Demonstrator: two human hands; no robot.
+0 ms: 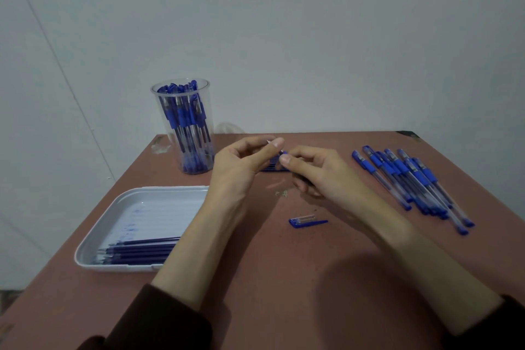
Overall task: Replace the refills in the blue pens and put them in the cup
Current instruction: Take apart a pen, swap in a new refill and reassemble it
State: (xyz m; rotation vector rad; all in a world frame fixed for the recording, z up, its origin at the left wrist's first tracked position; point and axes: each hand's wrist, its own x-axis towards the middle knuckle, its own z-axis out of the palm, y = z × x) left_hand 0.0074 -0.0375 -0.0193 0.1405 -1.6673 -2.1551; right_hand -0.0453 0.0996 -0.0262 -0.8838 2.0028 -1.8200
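While both hands hang close together above the middle of the table (284,278), the left hand (238,167) pinches a small pale bit (269,141) between thumb and forefinger, its other fingers loosely curled. The right hand (318,173) is curled round a blue pen (276,164), thumb and forefinger nipping its end just beside the left thumb. Most of the pen is hidden by the fingers, and I cannot tell whether a refill sits in it. A clear cup (181,94) stands upright at the far left of the table, packed with capped pens (186,119). Nearer, at the left edge, a white tray (93,247) holds a row of refills (142,250) along its near side, partly behind the left forearm. A loose cap (306,221) lies flat between the forearms, near some small scraps (281,193). To the right, well apart from the cup, a pile (412,182) of capped blue pens lies fanned out. Dark sleeves (159,318) cover the arms lower down.
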